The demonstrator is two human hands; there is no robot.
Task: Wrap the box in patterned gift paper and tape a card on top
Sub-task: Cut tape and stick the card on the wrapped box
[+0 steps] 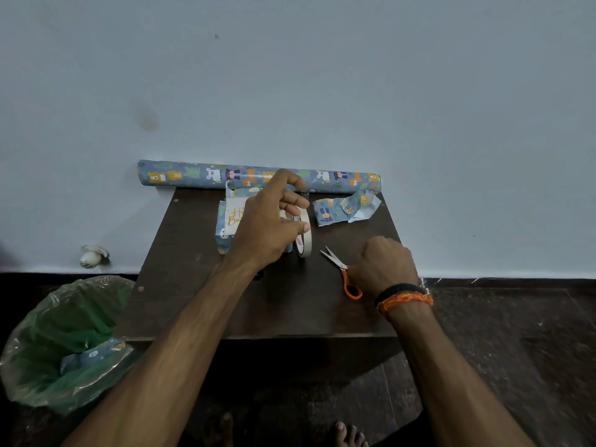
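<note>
The wrapped box (225,232), with the birthday card (233,216) lying on top, sits toward the table's (193,301) far-left area, directly under the left hand (267,227). That hand grips the upright tape roll (303,235) and pinches a drawn-out strip of tape (303,194). The right hand (383,262) curls round the orange scissors (343,272) just right of the roll, blades pointing at the tape, so it is nearer for the cut.

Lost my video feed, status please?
Left hand holds tape roll, strip pulled. Right hand grips scissors. Box wrapped, card on top. Paper scrap beside, nothing blocking.
</note>
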